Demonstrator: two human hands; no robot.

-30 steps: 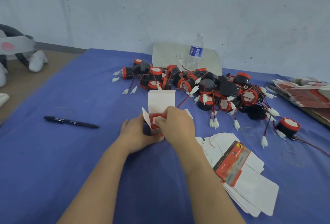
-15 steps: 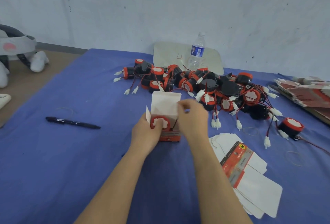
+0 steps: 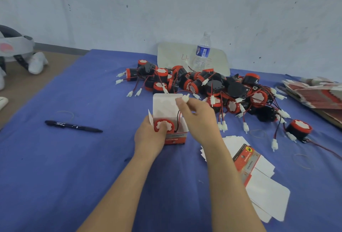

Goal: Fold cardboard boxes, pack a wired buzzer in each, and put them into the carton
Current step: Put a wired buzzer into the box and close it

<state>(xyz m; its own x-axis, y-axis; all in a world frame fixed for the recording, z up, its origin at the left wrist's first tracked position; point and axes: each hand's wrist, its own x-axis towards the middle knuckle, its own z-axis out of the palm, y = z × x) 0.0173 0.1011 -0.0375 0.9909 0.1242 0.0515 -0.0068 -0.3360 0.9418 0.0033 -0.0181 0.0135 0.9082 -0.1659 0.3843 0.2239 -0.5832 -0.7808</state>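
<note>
In the head view, the main change is at the right hand (image 3: 199,119). One second ago it lay low over the open box (image 3: 176,138), close against the left hand, and it covered the buzzer. Half a second ago it was already rising. Now it is lifted above the box, and its fingertips (image 3: 179,101) pinch the white plug (image 3: 185,99) at the level of the lid's upper edge. The thin wire (image 3: 178,119) runs from the plug down into the box.

For the task this means, I think, that the buzzer (image 3: 163,125) is already seated and only its wire and plug are left outside. They must be tucked in before the lid can close.

The two hands are now apart. The left hand (image 3: 149,137) grips the box from its left side, and the thumb presses on the white face of the buzzer. The right hand has its thumb and first fingers closed on the plug; the other fingers are loosely bent.

The box stands upright on the blue cloth (image 3: 55,157), lid open, just before the heap of buzzers (image 3: 212,87). The flat boxes (image 3: 259,185) lie to the right of it. I cannot see the carton clearly.
</note>
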